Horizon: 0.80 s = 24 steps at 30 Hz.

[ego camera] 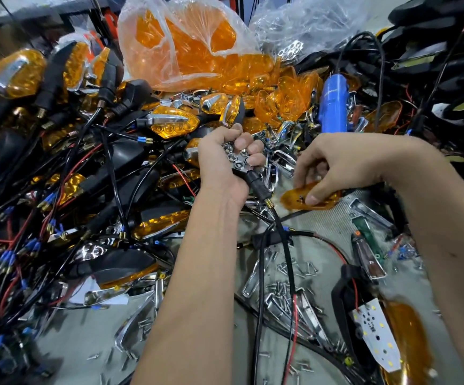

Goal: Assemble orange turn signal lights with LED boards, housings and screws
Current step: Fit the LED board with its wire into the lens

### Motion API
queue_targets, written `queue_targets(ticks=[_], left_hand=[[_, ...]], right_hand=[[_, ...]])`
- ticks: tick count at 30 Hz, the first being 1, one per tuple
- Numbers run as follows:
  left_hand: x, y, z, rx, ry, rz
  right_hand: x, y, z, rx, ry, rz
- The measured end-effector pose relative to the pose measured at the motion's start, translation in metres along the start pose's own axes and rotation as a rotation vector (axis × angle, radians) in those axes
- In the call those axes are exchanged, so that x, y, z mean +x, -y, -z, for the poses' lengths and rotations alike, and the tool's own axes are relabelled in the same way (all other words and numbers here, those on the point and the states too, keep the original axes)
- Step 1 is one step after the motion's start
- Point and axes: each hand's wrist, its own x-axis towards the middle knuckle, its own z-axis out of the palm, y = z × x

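Head view: left hand (225,159) gripping a black housing (240,158) with chrome reflector cups, right hand (333,165) pinching an orange lens (297,200).

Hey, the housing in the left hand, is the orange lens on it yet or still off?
Off. The housing gripped by the left hand shows its bare chrome reflector; the right hand pinches a separate orange lens.

The left hand (226,159) hides most of the housing (237,155); the frame's left edge is motion-blurred.
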Motion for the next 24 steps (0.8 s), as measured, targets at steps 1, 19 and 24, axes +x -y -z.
queue_targets(ticks=[1, 19, 24], left_hand=[[0.001, 0.001, 0.000, 0.014, 0.002, 0.007], [0.010, 0.011, -0.004, 0.116, 0.011, -0.020], [0.011, 0.013, -0.003, 0.181, 0.038, -0.052]], right_hand=[[0.000, 0.000, -0.001, -0.008, -0.017, -0.003], [0.011, 0.027, -0.013, 1.091, -0.533, 0.283], [0.019, 0.025, -0.016, 1.172, -0.520, 0.282]])
